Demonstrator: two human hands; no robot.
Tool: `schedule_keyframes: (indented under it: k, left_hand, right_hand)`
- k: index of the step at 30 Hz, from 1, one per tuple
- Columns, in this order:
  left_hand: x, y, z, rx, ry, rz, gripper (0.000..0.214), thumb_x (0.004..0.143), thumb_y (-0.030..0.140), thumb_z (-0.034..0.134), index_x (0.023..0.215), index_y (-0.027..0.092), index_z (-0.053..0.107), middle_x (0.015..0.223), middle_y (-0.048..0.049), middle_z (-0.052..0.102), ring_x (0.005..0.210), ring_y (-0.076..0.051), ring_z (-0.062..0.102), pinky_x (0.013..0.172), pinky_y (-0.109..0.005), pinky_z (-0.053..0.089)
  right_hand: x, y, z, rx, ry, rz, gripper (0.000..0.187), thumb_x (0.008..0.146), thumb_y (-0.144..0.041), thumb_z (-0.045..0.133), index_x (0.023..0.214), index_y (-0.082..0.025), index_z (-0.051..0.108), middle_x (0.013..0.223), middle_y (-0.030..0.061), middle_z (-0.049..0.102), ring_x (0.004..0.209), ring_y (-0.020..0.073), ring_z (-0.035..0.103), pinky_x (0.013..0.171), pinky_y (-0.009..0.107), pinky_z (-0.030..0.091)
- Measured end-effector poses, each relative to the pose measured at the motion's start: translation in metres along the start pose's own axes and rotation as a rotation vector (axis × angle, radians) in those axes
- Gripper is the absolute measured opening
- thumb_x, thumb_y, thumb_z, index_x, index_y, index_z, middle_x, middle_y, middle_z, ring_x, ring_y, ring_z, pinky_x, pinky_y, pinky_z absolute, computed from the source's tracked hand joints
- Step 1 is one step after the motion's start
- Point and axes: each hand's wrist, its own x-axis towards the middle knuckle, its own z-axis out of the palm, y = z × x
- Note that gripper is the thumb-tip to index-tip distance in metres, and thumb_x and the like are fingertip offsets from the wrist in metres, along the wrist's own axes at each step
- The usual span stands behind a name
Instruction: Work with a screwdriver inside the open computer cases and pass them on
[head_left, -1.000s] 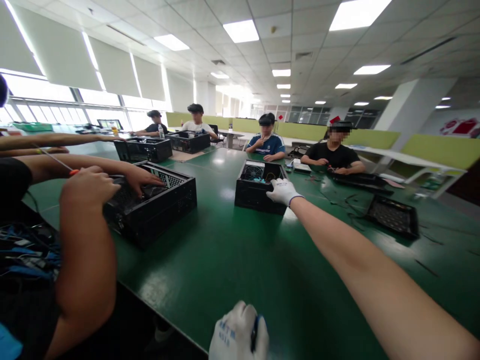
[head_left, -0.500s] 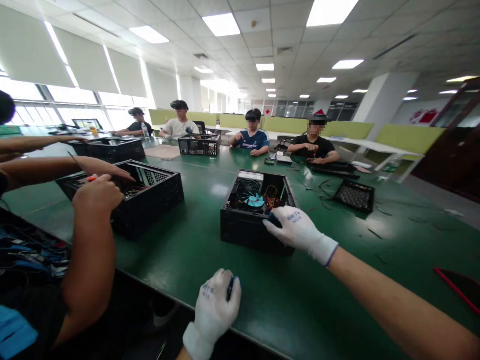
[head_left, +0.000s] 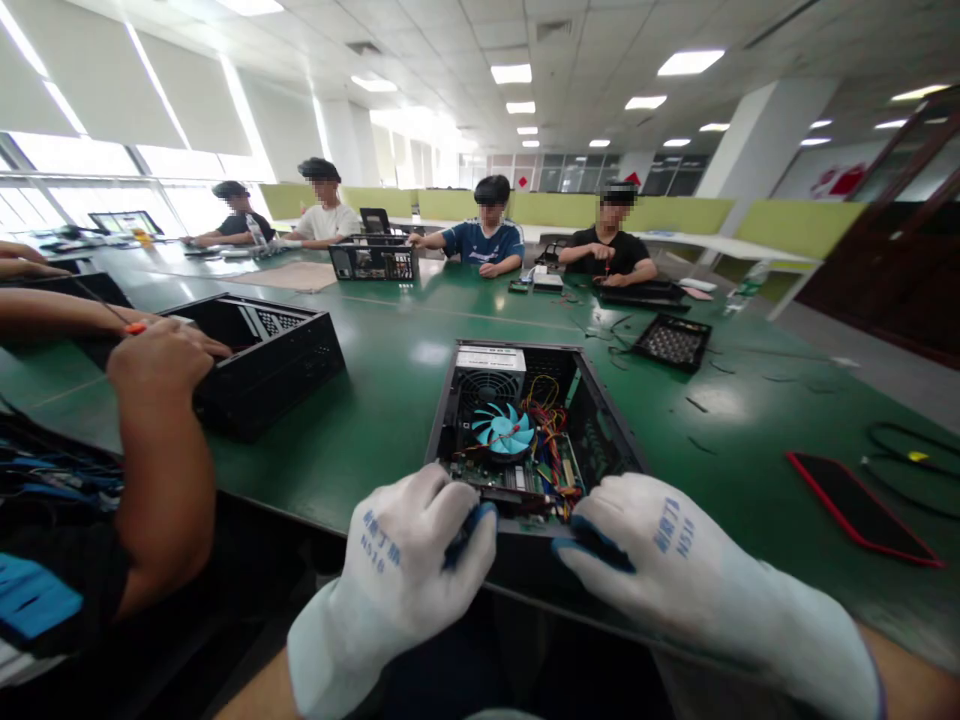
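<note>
open computer case (head_left: pixel 529 552) between gloved fingers (head_left: pixel 454 500)

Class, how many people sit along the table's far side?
4, from left: person in dark top, person in white, person in blue, person in black; others may be hidden.

Table (head_left: pixel 390 400): red-edged pad (head_left: pixel 862 508); cable (head_left: pixel 904 427) behind it; tray (head_left: pixel 673 342), bottle (head_left: pixel 750 284), white box (head_left: pixel 548 283) behind it, leftward.

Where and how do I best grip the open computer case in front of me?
Probably by the left rim and right rim of the case, from above: it lies open side up with those edges exposed, while the light-blue fan and wires sit between them.
</note>
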Motion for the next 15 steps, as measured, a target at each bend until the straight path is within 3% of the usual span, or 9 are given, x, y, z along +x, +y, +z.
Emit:
schedule_keyframes:
  k: [4,8,12,15]
  left_hand:
    - [0.001,0.013,-0.002,0.053,-0.225,0.118,0.026,0.098,0.036,0.049,0.075,0.023,0.055,0.075,-0.0014,0.057,0.062,-0.016,0.056,0.055,-0.032,0.038]
    - [-0.01,0.023,-0.004,0.055,-0.274,0.207,0.023,0.097,0.032,0.05,0.075,0.024,0.051,0.075,-0.0008,0.056,0.06,-0.017,0.054,0.052,-0.034,0.032]
    - [-0.013,0.027,-0.004,0.06,-0.259,0.194,0.022,0.095,0.03,0.052,0.075,0.024,0.05,0.074,-0.0004,0.054,0.058,-0.017,0.052,0.053,-0.035,0.031]
    - [-0.012,0.027,-0.004,0.067,-0.279,0.182,0.021,0.096,0.032,0.05,0.076,0.024,0.049,0.077,-0.0006,0.056,0.062,-0.018,0.055,0.055,-0.035,0.033]
  right_hand:
    - [-0.017,-0.016,-0.013,0.054,-0.011,-0.05,0.029,0.097,-0.046,0.055,0.082,-0.022,0.064,0.074,0.0032,0.064,0.064,0.0173,0.056,0.061,0.033,0.033]
    - [-0.021,-0.018,-0.026,0.091,-0.077,-0.137,0.028,0.101,-0.037,0.05,0.082,-0.022,0.064,0.075,0.0028,0.064,0.066,0.0163,0.056,0.062,0.031,0.035]
    - [0.005,-0.001,-0.025,0.013,-0.185,-0.246,0.026,0.101,-0.036,0.048,0.091,-0.022,0.067,0.08,0.0036,0.066,0.071,0.0177,0.057,0.065,0.031,0.036]
    - [0.039,0.012,-0.012,-0.15,-0.239,-0.111,0.035,0.098,-0.05,0.052,0.1,-0.019,0.068,0.091,0.0093,0.07,0.083,0.0232,0.063,0.073,0.034,0.04]
